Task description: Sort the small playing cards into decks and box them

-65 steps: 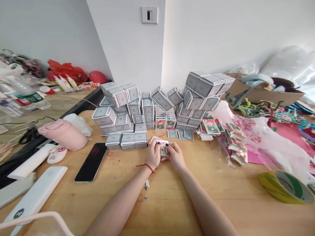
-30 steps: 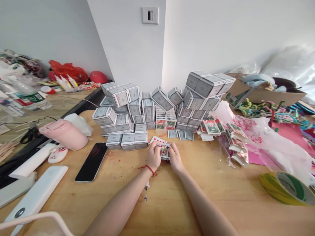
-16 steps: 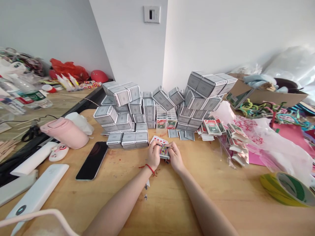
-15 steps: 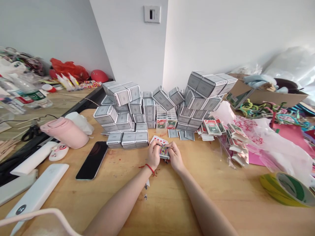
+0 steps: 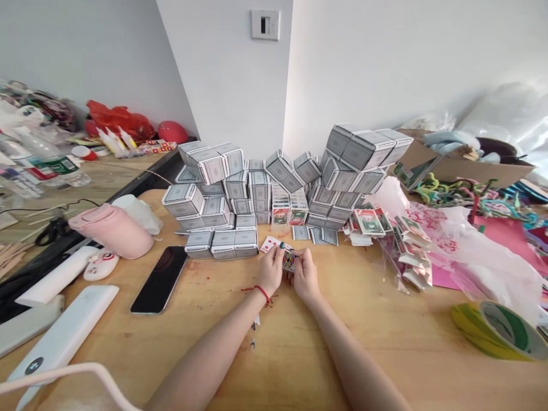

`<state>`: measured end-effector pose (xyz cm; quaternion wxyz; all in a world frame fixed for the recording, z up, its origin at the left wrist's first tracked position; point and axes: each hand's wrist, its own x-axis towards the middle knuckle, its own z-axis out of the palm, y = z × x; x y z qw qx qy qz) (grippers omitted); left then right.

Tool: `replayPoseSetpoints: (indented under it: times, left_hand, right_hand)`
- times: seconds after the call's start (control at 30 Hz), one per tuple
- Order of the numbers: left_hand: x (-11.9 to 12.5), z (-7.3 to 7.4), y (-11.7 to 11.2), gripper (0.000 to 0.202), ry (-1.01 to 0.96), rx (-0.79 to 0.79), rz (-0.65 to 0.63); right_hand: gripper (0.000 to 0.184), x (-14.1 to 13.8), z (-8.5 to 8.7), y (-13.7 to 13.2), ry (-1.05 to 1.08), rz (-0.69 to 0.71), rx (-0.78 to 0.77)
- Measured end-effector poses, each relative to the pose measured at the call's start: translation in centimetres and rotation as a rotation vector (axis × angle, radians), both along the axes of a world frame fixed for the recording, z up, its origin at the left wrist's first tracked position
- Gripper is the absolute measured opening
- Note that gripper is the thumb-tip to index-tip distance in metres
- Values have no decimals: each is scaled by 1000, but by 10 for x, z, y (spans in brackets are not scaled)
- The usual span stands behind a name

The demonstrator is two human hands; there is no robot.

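Both hands meet at the middle of the wooden table. My left hand and my right hand pinch a small playing card with a colourful face between their fingertips. A red string circles my left wrist. Just beyond the fingers a card with red pips lies face up on the wood. Behind it rises a wall of grey patterned card boxes, stacked several high against the white corner.
A black phone, a pink bottle and white devices lie at the left. Loose card packs, a clear plastic bag and a yellow-green tape roll sit at the right. A cardboard box stands behind.
Both hands have kept working the small card between their fingertips, shifting slightly up and away from me. The red-pip card stays on the table.
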<state>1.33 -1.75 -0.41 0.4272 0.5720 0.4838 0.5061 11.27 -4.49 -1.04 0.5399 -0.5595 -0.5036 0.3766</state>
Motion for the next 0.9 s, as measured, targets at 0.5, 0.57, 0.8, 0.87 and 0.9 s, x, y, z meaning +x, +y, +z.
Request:
replayPoseSetpoints:
  times: [0.5, 0.57, 0.8, 0.87, 0.9]
  left_hand:
    - [-6, 6, 6, 19, 202, 258, -22]
    - [-7, 9, 6, 17, 211, 287, -25]
    - [-7, 12, 5, 13, 182, 279, 39]
    - [-7, 11, 6, 13, 181, 280, 28]
    - [-7, 10, 6, 13, 180, 280, 17]
  right_hand:
    - [27, 4, 12, 9, 559, 89, -130]
    - [30, 6, 10, 10, 627, 146, -181]
    - [32, 13, 7, 12, 636, 291, -244]
    - [31, 15, 7, 12, 636, 312, -264]
    - [31, 16, 8, 12, 643, 328, -276]
